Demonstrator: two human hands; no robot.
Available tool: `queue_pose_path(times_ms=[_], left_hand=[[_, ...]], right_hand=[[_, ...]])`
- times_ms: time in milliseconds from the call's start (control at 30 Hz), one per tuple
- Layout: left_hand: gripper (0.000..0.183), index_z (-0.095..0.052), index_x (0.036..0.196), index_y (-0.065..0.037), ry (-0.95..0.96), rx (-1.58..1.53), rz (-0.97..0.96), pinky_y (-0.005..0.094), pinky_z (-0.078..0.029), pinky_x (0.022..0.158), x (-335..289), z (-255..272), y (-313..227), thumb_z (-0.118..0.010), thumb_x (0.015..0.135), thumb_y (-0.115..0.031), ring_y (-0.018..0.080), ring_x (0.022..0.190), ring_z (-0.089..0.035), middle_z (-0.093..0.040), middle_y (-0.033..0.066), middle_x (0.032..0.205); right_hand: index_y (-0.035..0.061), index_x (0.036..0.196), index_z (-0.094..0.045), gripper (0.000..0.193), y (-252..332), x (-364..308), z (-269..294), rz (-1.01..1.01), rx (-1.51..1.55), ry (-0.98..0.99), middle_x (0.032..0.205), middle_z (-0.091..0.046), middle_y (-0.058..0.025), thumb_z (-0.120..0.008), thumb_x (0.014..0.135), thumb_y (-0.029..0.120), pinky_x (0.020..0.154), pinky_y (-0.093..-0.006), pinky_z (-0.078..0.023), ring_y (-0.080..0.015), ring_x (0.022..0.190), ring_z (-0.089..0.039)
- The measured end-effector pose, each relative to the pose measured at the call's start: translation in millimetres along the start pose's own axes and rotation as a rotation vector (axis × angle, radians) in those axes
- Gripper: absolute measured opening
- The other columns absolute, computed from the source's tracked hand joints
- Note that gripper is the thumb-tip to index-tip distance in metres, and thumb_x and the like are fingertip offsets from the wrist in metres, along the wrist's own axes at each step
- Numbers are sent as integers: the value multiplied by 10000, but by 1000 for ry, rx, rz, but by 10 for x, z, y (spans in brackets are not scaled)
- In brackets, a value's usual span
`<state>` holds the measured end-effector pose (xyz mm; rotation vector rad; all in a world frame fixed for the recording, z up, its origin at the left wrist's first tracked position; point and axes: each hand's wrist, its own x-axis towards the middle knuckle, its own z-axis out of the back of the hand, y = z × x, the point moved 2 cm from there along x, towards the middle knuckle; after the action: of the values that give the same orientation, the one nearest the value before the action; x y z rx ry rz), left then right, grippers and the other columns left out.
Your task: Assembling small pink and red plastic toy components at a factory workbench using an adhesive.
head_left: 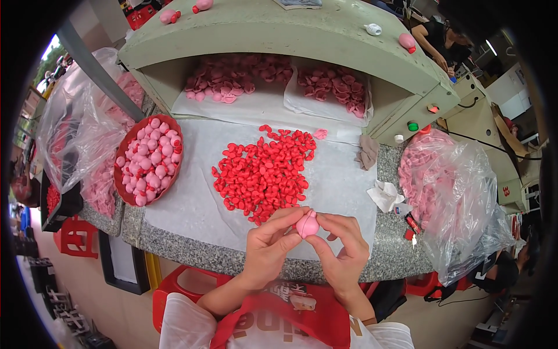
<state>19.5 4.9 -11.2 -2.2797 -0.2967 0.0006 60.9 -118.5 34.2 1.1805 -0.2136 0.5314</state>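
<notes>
A small round pink piece (307, 225), with a thin seam line down it and a narrow tip at the top, is held up near the table's front edge. The fingertips of my left hand (269, 243) pinch it from one side. From the other side my right hand (344, 249) grips it between thumb and fingers. Just beyond my hands lies a wide heap of small curved red pieces (264, 171) on a white sheet (192, 154). To the left, a reddish-brown basket (118, 185) is filled with round pink pieces (152, 154) that have red parts on them.
A green metal cabinet (279, 35) holds pink pieces (224, 78) on white sheets. Clear plastic bags of pink pieces flank the granite table: a left bag (75, 125) and a right bag (465, 180). A grey cloth (367, 152) and crumpled tissue (384, 195) lie right. Another person (436, 43) works at back right.
</notes>
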Motion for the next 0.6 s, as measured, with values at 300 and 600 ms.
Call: queue_pose_path(times_ms=[300, 600], left_hand=[[344, -509, 1134, 32, -4, -1, 7, 386, -366, 964, 21, -38, -40, -573, 801, -21, 277, 1122, -465, -476, 173, 1191], [375, -488, 1148, -13, -127, -412, 260, 337, -402, 916, 34, 4, 50, -603, 795, -65, 187, 1074, -489, -511, 130, 1155]], right_hand=[[53, 960, -642, 326, -67, 4, -10, -36, 13, 39, 925, -607, -96, -712, 644, 12, 625, -257, -449, -180, 842, -553], [7, 988, -609, 366, -44, -23, -55, -227, 124, -18, 991, -586, -99, -714, 637, 6, 738, -281, -439, -179, 903, -546]])
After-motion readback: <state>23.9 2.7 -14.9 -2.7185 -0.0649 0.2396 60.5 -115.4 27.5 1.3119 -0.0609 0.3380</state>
